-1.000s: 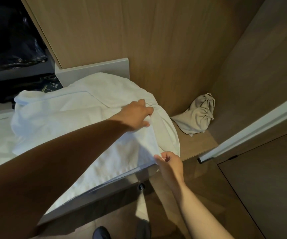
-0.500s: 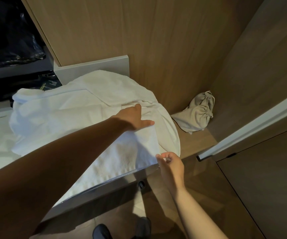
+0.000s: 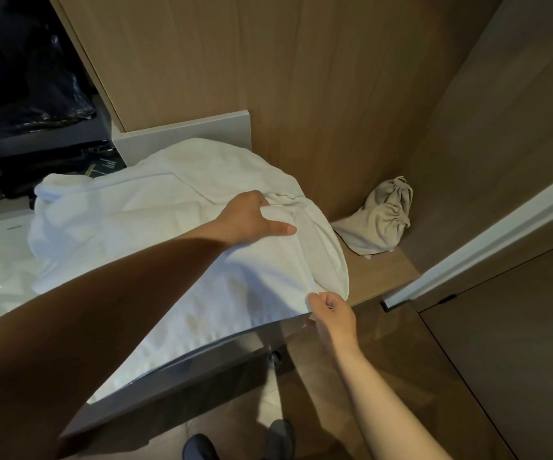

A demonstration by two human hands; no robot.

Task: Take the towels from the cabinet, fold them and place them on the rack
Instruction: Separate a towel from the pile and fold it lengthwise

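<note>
A large white towel [image 3: 175,227] lies spread and rumpled over a grey-edged surface [image 3: 182,137] beside the wooden cabinet. My left hand [image 3: 251,217] lies on the towel's right part, fingers curled around a bunched fold, thumb stretched out flat. My right hand [image 3: 331,310] pinches the towel's near right corner at the surface's front edge. The towel's far right edge hangs over onto the wooden shelf [image 3: 378,280].
A crumpled beige cloth bag [image 3: 381,220] sits in the shelf's back corner. Wooden cabinet walls [image 3: 301,78] rise behind and to the right, with a sliding door's white edge [image 3: 487,237]. Dark bags [image 3: 26,78] fill the upper left. My shoes [image 3: 238,443] show on the floor.
My left hand has slid slightly right and gathered a fold of towel under its fingers. My right hand keeps its pinch on the corner, nearly still.
</note>
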